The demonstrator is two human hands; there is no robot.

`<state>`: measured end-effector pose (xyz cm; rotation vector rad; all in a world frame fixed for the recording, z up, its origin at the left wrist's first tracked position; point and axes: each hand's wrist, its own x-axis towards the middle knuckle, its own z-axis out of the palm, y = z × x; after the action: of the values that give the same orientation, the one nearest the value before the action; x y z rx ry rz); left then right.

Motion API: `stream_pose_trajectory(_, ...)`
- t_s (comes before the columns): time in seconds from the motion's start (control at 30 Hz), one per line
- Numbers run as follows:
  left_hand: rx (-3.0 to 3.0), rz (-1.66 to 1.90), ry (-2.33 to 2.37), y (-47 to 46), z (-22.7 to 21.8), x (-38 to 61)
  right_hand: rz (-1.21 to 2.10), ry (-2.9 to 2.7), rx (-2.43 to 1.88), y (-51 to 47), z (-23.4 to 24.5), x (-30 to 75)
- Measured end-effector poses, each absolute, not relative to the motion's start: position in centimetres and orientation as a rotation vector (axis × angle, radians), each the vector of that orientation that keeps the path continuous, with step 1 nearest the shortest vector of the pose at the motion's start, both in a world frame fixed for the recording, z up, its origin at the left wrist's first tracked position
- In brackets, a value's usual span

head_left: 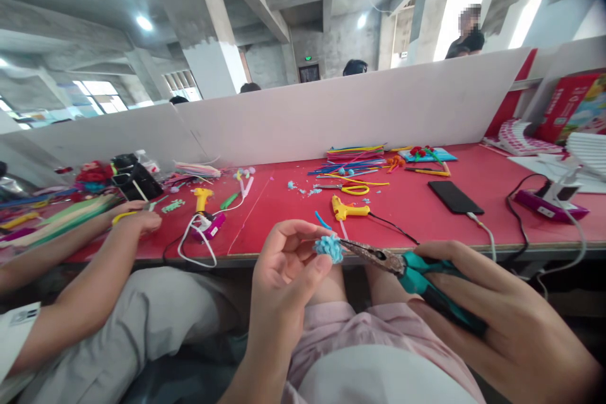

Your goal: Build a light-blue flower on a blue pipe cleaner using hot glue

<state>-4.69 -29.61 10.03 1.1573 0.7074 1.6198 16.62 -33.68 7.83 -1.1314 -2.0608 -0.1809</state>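
Observation:
Between the thumb and fingers of my left hand [286, 287] is a light blue fuzzy pipe-cleaner flower [330, 249], held up in front of the table edge. My right hand [506, 303] grips the teal handles of a pair of needle-nose pliers [411, 271]. The rusty jaws of the pliers point left, and their tips touch or nearly touch the right side of the flower; whether they pinch it I cannot tell. Just beyond my hands, a yellow glue gun [349, 209] lies on the red table [265, 214]. A short blue stem piece [323, 220] shows behind the flower.
Scissors with yellow handles [355, 189], blue scraps [303, 189] and a bundle of coloured pipe cleaners [357, 154] lie further back. On the right are a black phone [455, 197] and a purple power strip [552, 205]. At left, a co-worker's hands [142, 218] hold scissors beside another glue gun [202, 199].

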Motion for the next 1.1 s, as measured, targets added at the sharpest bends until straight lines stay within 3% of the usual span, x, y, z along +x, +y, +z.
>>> stream_pose_trajectory(0.3, 1.173, 1.61, 0.749, -29.7, 10.0, -4.7, -0.21, -2.064, -1.108, -33.7, 7.9, 16.5)
stream_pose_trajectory(0.77, 1.225, 1.621, 0.817, -29.4, 9.8, -4.7, -0.929, -2.102, -1.025, -34.0, 7.2, 16.5)
stream_pose_trajectory(1.1, 1.21, 1.584, 0.802, -29.5, 10.1, -4.8, -0.942, -2.112, -1.038, -33.5, 8.2, 17.0)
